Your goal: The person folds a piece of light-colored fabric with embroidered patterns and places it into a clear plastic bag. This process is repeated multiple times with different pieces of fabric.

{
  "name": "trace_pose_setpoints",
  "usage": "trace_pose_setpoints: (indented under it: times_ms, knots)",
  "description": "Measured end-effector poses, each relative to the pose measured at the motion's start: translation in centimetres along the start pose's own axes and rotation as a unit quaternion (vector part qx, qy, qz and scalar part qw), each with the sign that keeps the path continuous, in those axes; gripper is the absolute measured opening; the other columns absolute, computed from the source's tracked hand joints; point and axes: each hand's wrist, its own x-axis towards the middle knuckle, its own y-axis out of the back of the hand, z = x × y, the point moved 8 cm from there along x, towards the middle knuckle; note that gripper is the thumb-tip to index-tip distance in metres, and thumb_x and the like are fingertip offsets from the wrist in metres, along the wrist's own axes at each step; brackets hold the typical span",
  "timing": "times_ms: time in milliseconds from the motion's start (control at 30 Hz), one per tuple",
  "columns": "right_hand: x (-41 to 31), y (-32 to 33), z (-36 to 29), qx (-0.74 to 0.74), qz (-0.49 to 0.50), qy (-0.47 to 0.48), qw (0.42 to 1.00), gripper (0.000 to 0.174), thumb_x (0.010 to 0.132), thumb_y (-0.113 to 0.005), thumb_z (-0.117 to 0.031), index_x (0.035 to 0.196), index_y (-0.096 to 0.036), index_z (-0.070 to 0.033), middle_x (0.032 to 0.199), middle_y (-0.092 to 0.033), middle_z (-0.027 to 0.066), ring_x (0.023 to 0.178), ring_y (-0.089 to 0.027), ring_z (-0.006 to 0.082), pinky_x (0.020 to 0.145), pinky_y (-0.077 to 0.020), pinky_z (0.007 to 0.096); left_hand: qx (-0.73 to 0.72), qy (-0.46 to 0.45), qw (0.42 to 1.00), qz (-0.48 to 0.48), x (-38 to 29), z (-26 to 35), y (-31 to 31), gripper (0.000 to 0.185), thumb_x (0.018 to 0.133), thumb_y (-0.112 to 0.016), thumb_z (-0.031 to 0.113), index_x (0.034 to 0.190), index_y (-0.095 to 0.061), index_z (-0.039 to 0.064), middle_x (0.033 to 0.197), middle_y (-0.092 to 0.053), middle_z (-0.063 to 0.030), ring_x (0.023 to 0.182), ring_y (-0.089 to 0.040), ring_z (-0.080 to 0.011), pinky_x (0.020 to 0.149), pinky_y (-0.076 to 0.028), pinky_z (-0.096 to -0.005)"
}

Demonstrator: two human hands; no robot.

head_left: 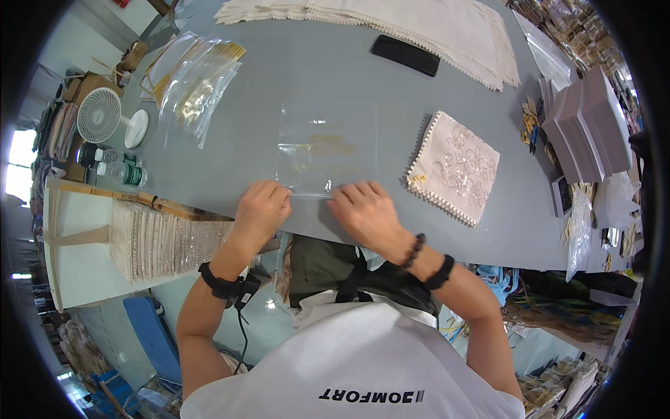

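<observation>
A clear plastic bag (328, 136) with gold printing lies flat on the grey table in front of me. Its near edge runs between my two hands. My left hand (264, 207) pinches the near left corner, the fingers curled over it. Toward the right end of that edge, my right hand (366, 212) rests with bent fingers on the plastic; its fingertips are partly hidden. To the right of the bag lies a folded pale pink cloth (458, 167), embroidered with sequined flowers and trimmed with small beads.
More clear bags (196, 94) lie at the left, near a white fan (99, 115) and water bottles (123, 174). A black phone (405, 55) sits beside beaded cloths (419, 23) at the back. Stacked white cards (581, 131) stand right. A box of folded cloths (162, 243) is lower left.
</observation>
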Motion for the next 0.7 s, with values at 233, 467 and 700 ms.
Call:
trace_pose_setpoints:
  times_ms: [233,467,700]
  knots:
    - [2.4,-0.6,4.7,-0.016,-0.099,-0.141,0.985,0.018,0.085,-0.077,-0.017,0.100,-0.069,-0.009,0.093,-0.064,0.0055,0.092,-0.068,0.0282,0.078,-0.0550,0.0430,-0.046,0.111,0.992,-0.029,-0.1,-0.9,-1.1,0.019,0.077,-0.072,-0.001,0.094,-0.068,0.004,0.084,-0.068,-0.0121,0.075,-0.068,-0.0318,0.070,-0.056,-0.0424]
    - [-3.0,12.6,17.4,-0.044,0.045,-0.105,0.992,0.041,0.100,-0.072,-0.030,0.130,-0.068,-0.003,0.130,-0.070,0.0194,0.112,-0.068,0.0398,0.102,-0.0546,0.0463,-0.066,0.153,0.986,-0.020,-1.2,-1.1,-1.5,0.016,0.079,-0.070,0.001,0.094,-0.065,0.006,0.078,-0.061,-0.0118,0.071,-0.063,-0.0336,0.063,-0.050,-0.0453]
    - [-8.9,14.7,21.7,-0.232,-0.230,-0.233,0.916,0.045,0.101,-0.070,-0.041,0.126,-0.067,-0.004,0.110,-0.078,0.0132,0.105,-0.071,0.0345,0.101,-0.0539,0.0459,-0.080,0.153,0.984,-0.043,-0.1,1.5,-2.6,0.013,0.084,-0.073,0.002,0.095,-0.065,0.005,0.071,-0.059,-0.0104,0.065,-0.062,-0.0311,0.062,-0.050,-0.0432]
